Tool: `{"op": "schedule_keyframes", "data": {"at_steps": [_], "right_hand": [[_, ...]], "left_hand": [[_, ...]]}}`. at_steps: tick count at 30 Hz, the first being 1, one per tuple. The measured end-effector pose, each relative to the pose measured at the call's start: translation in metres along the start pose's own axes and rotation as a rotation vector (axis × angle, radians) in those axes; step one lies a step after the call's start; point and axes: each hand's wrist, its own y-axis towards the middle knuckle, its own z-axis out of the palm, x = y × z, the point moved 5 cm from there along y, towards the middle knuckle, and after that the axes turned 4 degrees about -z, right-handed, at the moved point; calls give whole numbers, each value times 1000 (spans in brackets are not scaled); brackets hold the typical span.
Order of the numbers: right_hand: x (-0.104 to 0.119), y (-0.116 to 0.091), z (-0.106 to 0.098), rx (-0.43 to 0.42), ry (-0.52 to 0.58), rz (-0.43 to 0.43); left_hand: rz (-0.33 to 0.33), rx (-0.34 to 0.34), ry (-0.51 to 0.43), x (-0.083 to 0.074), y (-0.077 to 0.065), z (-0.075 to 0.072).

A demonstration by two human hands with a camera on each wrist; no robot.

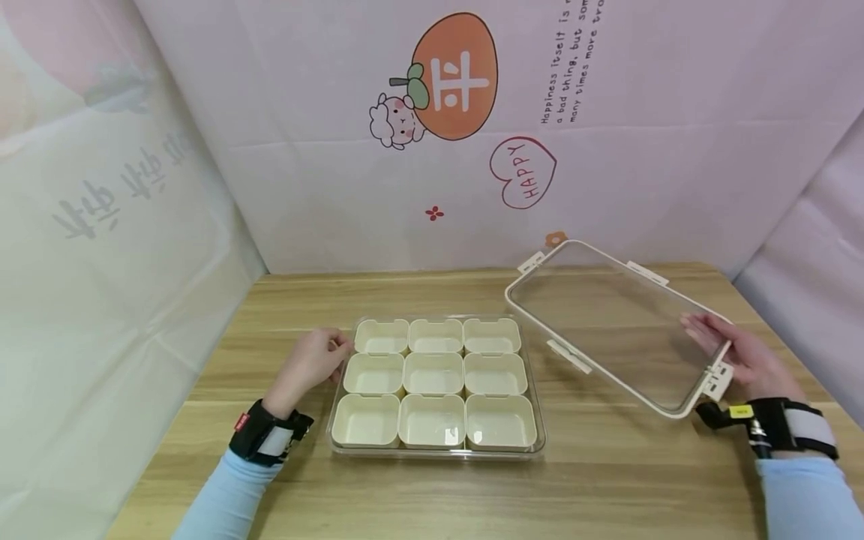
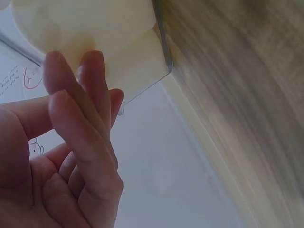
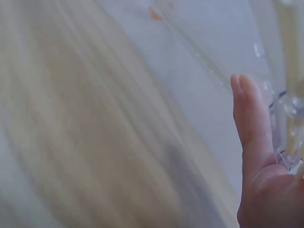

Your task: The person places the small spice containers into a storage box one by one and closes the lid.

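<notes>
A clear plastic box stands on the table with cream open-topped cups in three rows of three. My left hand is at its left side; in the left wrist view the fingertips are right at the transparent side wall, the fingers only slightly bent. On the right, my right hand grips a clear lid with a cream rim and clip tabs by its short right end. The lid is held tilted, its far left corner higher. Through the clear panel the right fingers show.
The wood-grain table extends in front of and beside the box. A white printed cloth hangs behind the table, with more white cloth at the left and right sides.
</notes>
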Motion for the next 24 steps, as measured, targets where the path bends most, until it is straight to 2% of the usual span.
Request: {"op": "schedule_keyframes", "data": {"at_steps": [2,5,11,19,24], "right_hand": [[-2,6,5,40,-36,17],[-5,12,12,53,-24,44],[-13,20,18,55,-35,85],[-25,35,25,75,-103,92],[-33,42,27,47,-74,102]], "left_hand": [[-2,-5,-6,1,1,0],[0,-10,-16,2,1,0],[-4,-12,-18,2,1,1],[-9,-13,-57,3,2,1],[-9,-12,-57,4,2,1]]}}
